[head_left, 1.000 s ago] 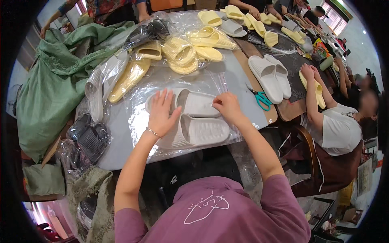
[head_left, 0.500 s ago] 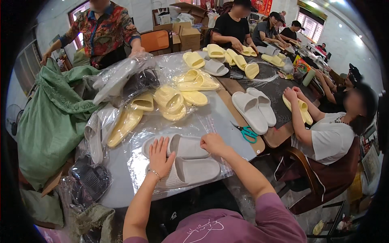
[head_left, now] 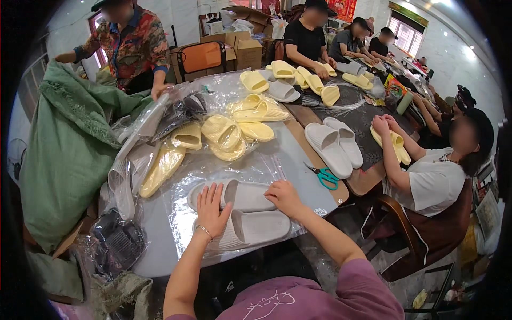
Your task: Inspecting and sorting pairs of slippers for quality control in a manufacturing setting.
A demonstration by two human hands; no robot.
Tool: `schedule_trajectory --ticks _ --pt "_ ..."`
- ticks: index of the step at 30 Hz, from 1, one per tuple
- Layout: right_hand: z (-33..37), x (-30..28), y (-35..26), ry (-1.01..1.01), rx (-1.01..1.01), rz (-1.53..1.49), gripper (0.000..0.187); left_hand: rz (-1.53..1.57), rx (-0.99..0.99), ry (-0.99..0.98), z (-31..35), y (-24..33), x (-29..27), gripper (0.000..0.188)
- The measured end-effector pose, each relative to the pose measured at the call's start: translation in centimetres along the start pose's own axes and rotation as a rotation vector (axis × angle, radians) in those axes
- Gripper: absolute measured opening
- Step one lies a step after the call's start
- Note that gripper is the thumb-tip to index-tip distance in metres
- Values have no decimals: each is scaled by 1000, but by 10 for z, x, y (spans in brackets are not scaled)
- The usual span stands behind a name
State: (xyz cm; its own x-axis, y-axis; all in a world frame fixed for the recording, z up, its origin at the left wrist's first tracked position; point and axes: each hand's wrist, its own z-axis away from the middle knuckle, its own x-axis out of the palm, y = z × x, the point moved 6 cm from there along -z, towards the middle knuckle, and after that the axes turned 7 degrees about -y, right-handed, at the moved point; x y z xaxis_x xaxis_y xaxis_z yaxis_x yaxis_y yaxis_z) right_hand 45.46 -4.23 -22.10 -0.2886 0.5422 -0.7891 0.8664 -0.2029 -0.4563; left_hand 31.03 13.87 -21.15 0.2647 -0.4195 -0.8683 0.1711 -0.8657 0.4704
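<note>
Grey slippers (head_left: 264, 225) (teal-handled scissors (head_left: 320, 172))

Left hand (head_left: 212, 213) flat — thumb (head_left: 226, 211) out (palm down), right hand (head_left: 284, 198) loosely curled, both forearms (head_left: 332, 234) bare

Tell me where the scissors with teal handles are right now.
In the head view, the scissors lie right of centre, to the right of and slightly beyond the person's bare right hand, just below a pair of pale grey slippers.
</note>
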Motion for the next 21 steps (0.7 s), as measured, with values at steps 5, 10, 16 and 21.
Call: schedule_trajectory --ticks 5,10,16,21 --pt "-1 0 0 -32 30 42 5 0 -4 -18 -1 2 -1 62" --pt "-1 6 3 -79 86 30 7 -1 -5 -46 -3 -2 1 60" --pt "8 10 5 -89 94 11 6 -23 56 -40 -5 -2 2 57" --pt "27 -18 11 51 195 -296 8 -44 50 -45 -8 -2 0 57"
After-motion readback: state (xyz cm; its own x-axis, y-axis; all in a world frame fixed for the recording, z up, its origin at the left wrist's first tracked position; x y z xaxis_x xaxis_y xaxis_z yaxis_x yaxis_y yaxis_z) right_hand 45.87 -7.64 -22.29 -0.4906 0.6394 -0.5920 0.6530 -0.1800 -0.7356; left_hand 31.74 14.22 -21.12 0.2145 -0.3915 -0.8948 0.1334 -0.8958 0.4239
